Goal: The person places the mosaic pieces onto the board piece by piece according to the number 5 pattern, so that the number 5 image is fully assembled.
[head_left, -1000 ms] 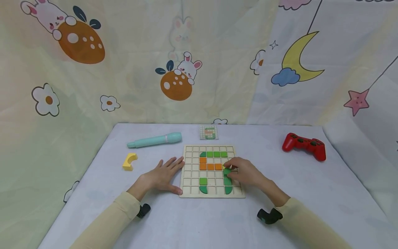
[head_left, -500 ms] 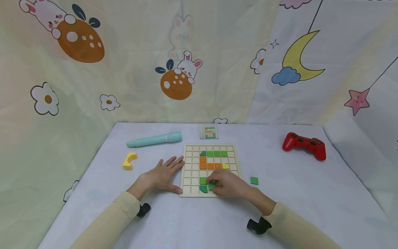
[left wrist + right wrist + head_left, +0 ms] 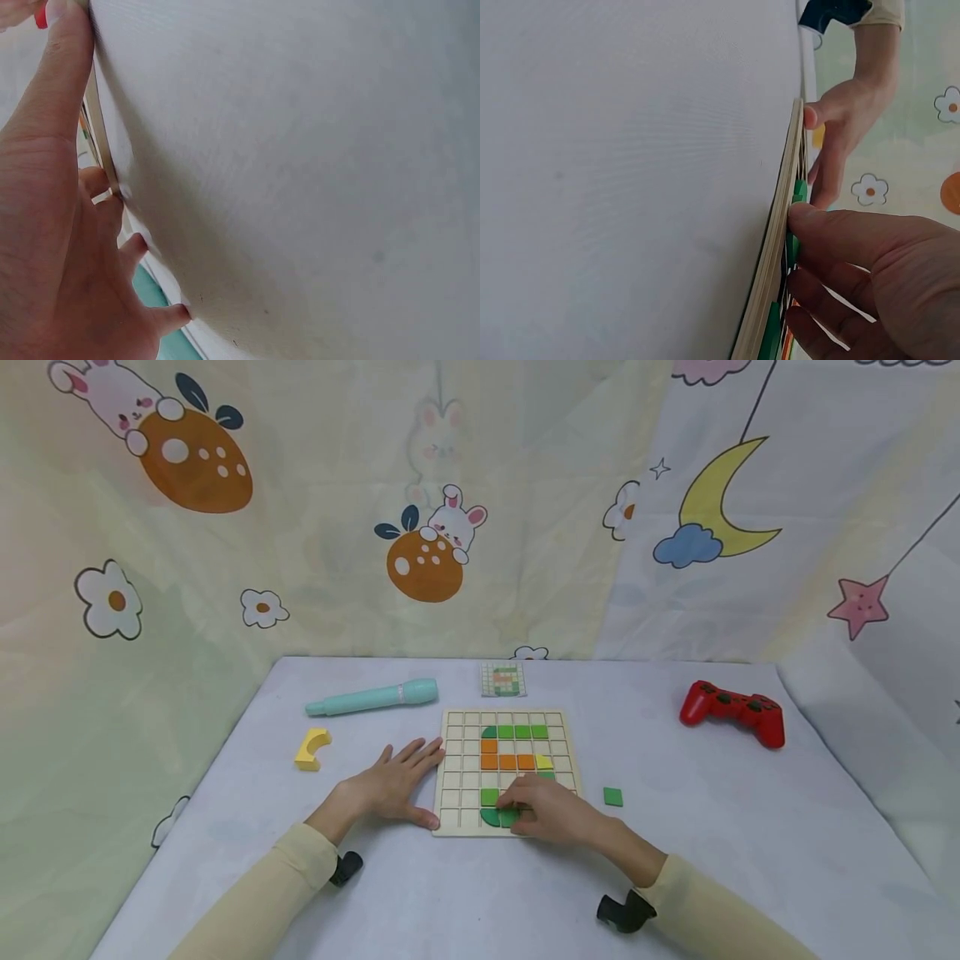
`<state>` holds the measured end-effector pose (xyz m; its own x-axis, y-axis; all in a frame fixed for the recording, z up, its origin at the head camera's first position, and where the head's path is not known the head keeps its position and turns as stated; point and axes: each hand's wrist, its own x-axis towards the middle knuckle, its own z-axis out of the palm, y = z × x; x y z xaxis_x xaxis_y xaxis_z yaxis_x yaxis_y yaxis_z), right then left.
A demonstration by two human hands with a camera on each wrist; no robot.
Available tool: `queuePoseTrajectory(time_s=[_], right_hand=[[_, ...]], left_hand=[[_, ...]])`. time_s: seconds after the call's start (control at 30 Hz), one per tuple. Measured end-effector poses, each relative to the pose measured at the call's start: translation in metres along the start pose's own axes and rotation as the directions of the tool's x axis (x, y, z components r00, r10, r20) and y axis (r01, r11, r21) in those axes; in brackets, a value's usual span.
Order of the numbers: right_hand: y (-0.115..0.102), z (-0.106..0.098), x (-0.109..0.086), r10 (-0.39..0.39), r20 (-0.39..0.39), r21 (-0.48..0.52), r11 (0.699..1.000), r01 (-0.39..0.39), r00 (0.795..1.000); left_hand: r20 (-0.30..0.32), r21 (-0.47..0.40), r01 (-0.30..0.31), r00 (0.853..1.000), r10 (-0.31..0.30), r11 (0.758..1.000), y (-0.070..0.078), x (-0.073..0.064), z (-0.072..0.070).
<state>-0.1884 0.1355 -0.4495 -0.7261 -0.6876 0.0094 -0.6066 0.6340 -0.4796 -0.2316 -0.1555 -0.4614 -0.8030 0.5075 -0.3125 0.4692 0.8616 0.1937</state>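
Observation:
A wooden grid board (image 3: 453, 818) lies on the table, bearing green, orange and yellow tiles. My left hand (image 3: 397, 787) rests with fingers spread and fairly straight along the board's left edge, thumb at the lower left corner. My right hand (image 3: 553, 810) bends over the board's lower right and pinches a green square tile (image 3: 508, 817), low in the bottom row beside a dark green quarter-round tile (image 3: 491, 817). In the right wrist view the thumb (image 3: 832, 223) presses the green tile (image 3: 792, 247). The hand hides the board's lower right cells.
A loose green square tile (image 3: 612, 797) lies right of the board. A pattern card (image 3: 503, 679) sits behind it. A teal microphone-shaped stick (image 3: 372, 697) and a yellow arch block (image 3: 312, 749) are at left, a red game controller (image 3: 733, 712) at right.
My right hand has moved from the right column leftward to the bottom row, lowering the green tile beside the quarter-round one. The loose green tile came into sight. The left hand stayed still.

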Motion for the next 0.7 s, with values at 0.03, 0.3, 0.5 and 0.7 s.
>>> queuePoseTrajectory(time_s=[0.03, 0.3, 0.5, 0.7], right_hand=[[-0.0002, -0.0001, -0.0007, -0.002, -0.002, -0.006, 1.0, 0.002, 1.0], [0.0019, 0.0007, -0.0048, -0.015, -0.023, -0.024, 1.0, 0.014, 1.0], [0.0002, -0.0007, -0.0065, -0.023, -0.041, -0.046, 0.999, 0.021, 0.999], [-0.0002, 0.0003, -0.0067, -0.038, -0.061, -0.066, 0.997, 0.034, 0.997]], left_hand=[[0.001, -0.001, 0.0, 1.0, 0.0, 1.0, 0.0001, -0.0001, 0.0002], [0.0, -0.004, -0.003, 1.0, 0.003, 1.0, -0.0003, -0.0003, 0.0015], [-0.003, -0.005, -0.004, 1.0, 0.004, 1.0, 0.0, -0.0001, 0.0007], [-0.005, -0.007, -0.008, 1.0, 0.008, 1.0, 0.0007, -0.0004, -0.0011]])
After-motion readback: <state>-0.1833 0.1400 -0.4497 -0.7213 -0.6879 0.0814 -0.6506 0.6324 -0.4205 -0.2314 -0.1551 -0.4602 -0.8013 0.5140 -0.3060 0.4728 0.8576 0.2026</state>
